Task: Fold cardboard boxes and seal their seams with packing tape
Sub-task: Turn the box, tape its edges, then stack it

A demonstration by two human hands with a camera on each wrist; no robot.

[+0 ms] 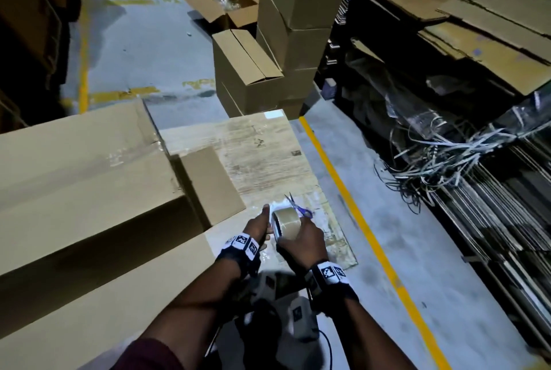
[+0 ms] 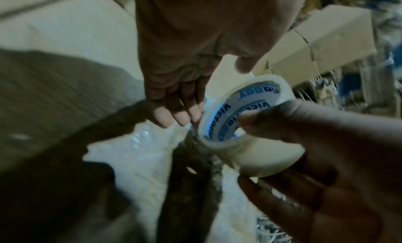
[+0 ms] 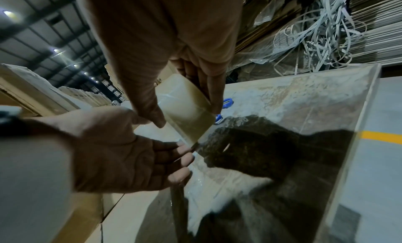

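A roll of brown packing tape [image 1: 287, 222] [image 2: 245, 126] [image 3: 185, 104] is held just above the table's near right part. My right hand [image 1: 298, 229] [image 3: 188, 117] grips it, thumb through the blue-printed core and fingers round the outside. My left hand [image 1: 267, 220] [image 2: 185, 116] lies beside the roll with fairly straight fingers, their tips touching its rim; the thumb stands apart. A large cardboard box [image 1: 83, 161] lies on its side to the left, with a flap [image 1: 208, 182] folded toward the table.
Blue-handled scissors [image 1: 301, 208] [image 3: 227, 102] lie on the worn table [image 1: 262, 155] just beyond the roll. Stacked boxes [image 1: 295, 41] stand ahead. Flat cardboard sheets [image 1: 477, 27] and tangled strapping [image 1: 441, 161] fill the right. A yellow floor line [image 1: 351, 205] runs past the table.
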